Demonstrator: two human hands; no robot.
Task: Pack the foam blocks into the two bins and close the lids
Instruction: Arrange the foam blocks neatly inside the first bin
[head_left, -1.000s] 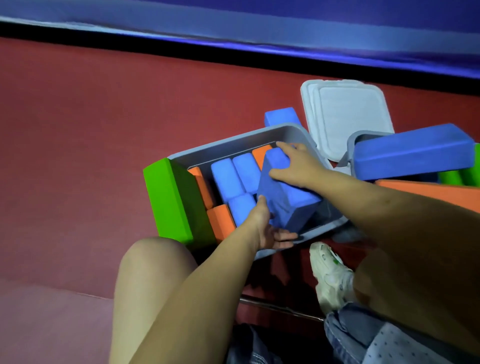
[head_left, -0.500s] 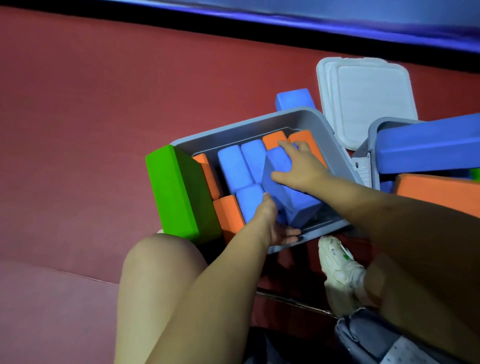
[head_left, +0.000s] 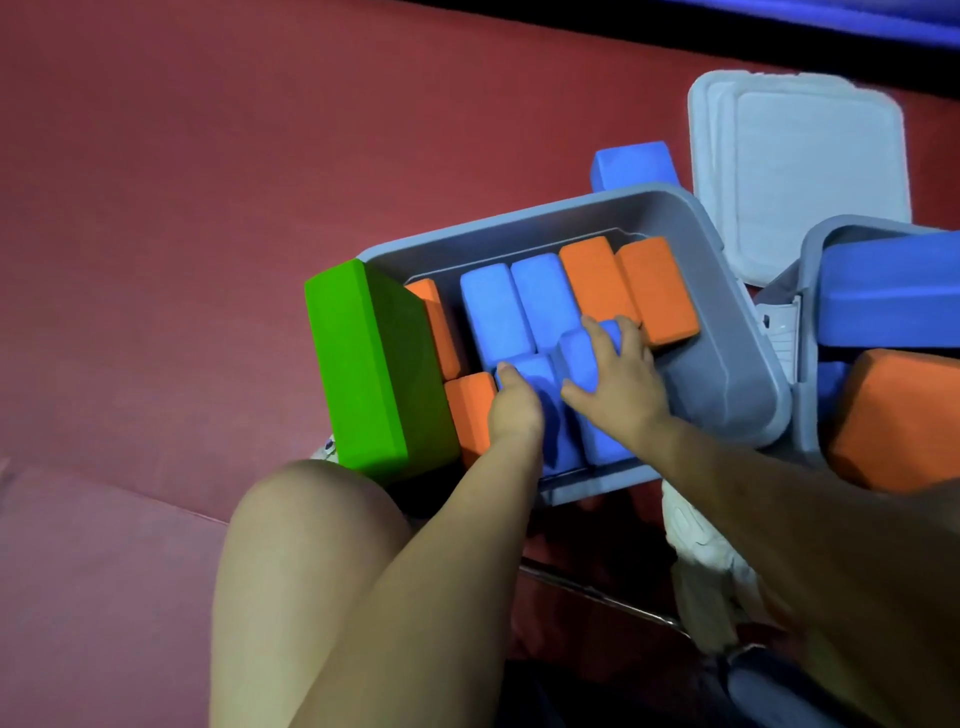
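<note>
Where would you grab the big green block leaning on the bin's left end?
Take the green block by its two broad faces near the top edge, coming from above. It stands on end, its upper part clear of the bin, so a hand can span its thin side.

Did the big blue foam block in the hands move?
Yes. The big blue foam block went down from tilted above the grey plastic bin to lying inside it.
</note>
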